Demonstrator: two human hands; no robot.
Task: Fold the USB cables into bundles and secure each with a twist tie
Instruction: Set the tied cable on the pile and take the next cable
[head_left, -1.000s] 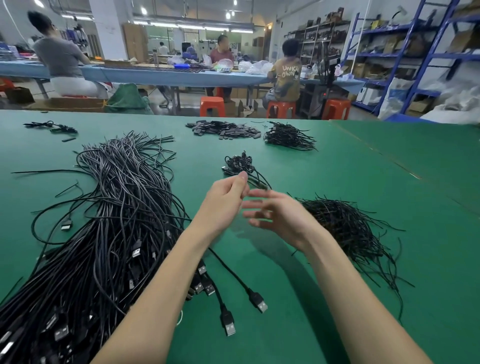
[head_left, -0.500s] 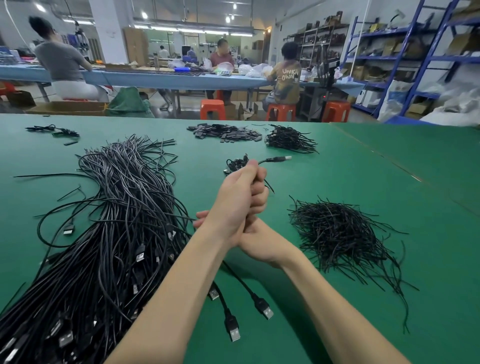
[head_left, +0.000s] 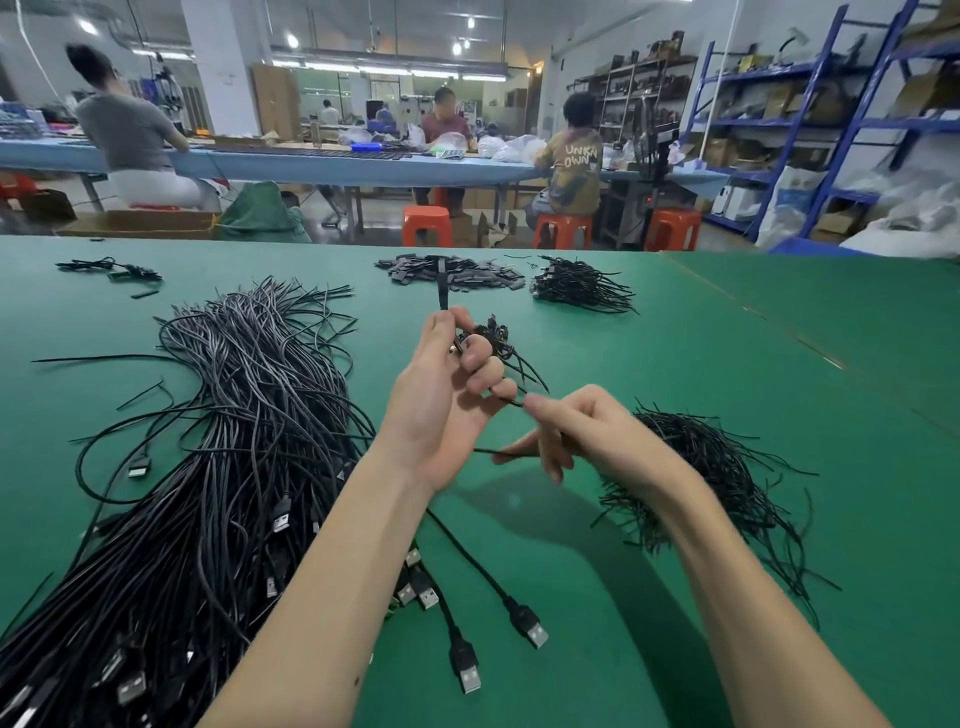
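Note:
My left hand is raised over the green table with its fingers curled round one black USB cable, whose plug end sticks up above the thumb. My right hand pinches the same cable just right of the left fingers, and a length of it runs under my palm. A small heap of tied bundles lies right behind the left fingers. A big pile of loose USB cables covers the table's left side. To the right, under my right forearm, lies a heap of black twist ties.
Far across the table lie a flat pile of small black parts, a bunch of short cables and a few stray cables at far left. Beyond it, people sit at a long blue bench, with orange stools and blue shelving on the right.
My hands were stacked with the plug pointing right. Now the left hand has turned, the plug points up, and the right hand has moved out to the right along the cable.

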